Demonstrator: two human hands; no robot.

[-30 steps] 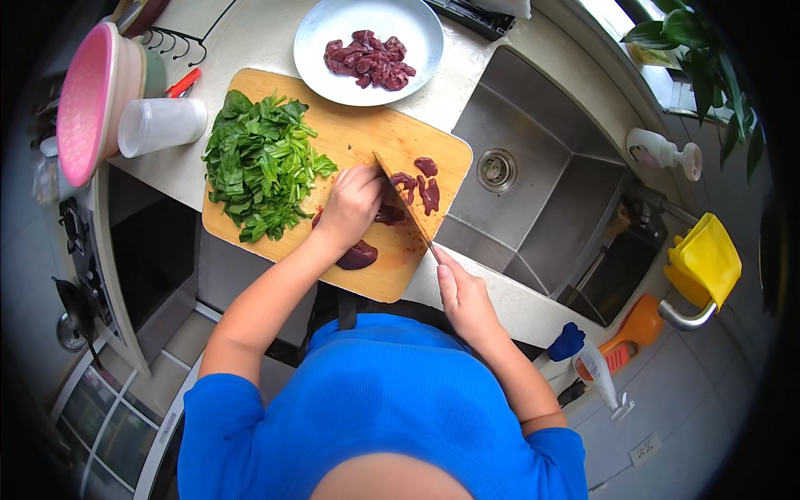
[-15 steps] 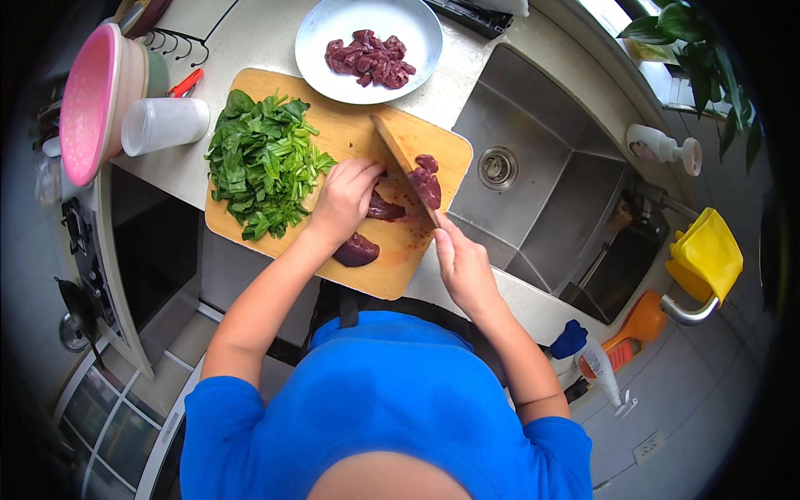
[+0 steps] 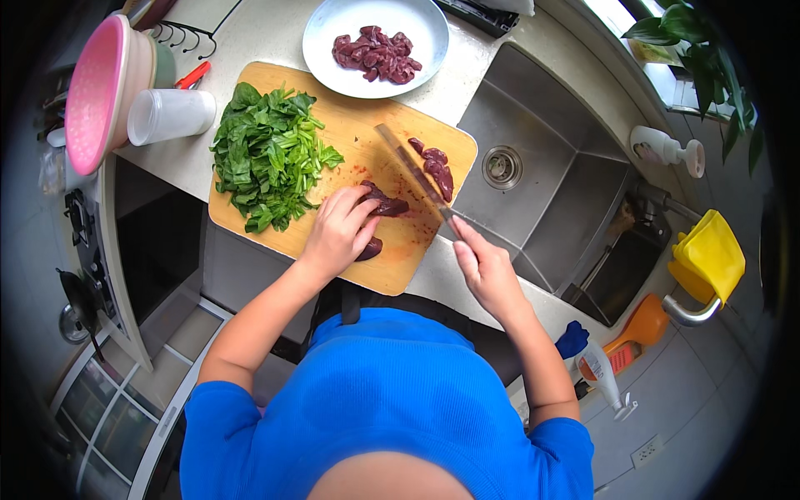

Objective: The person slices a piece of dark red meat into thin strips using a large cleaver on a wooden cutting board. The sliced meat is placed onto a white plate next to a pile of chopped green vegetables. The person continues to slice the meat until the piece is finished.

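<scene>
A wooden cutting board point(image 3: 350, 117) lies on the counter beside the sink. My left hand point(image 3: 337, 233) presses down on a dark red piece of raw liver point(image 3: 385, 204) near the board's front edge. My right hand point(image 3: 483, 267) grips the handle of a knife point(image 3: 412, 171), whose blade stands edge-down just right of that piece. Cut slices of liver point(image 3: 435, 165) lie to the right of the blade. A heap of chopped green leaves point(image 3: 267, 154) covers the board's left half. A white plate point(image 3: 333, 25) with more sliced liver sits behind the board.
A steel sink point(image 3: 542, 175) opens right of the board. A pink bowl point(image 3: 96, 83) and a white cup point(image 3: 167, 115) stand at the left, near a stove point(image 3: 75, 225). A yellow dustpan point(image 3: 708, 254), an orange tool and a spray bottle are on the floor at right.
The knife has gone from flat-tilted to upright on its edge beside the liver. My left hand has shifted slightly on the piece it holds.
</scene>
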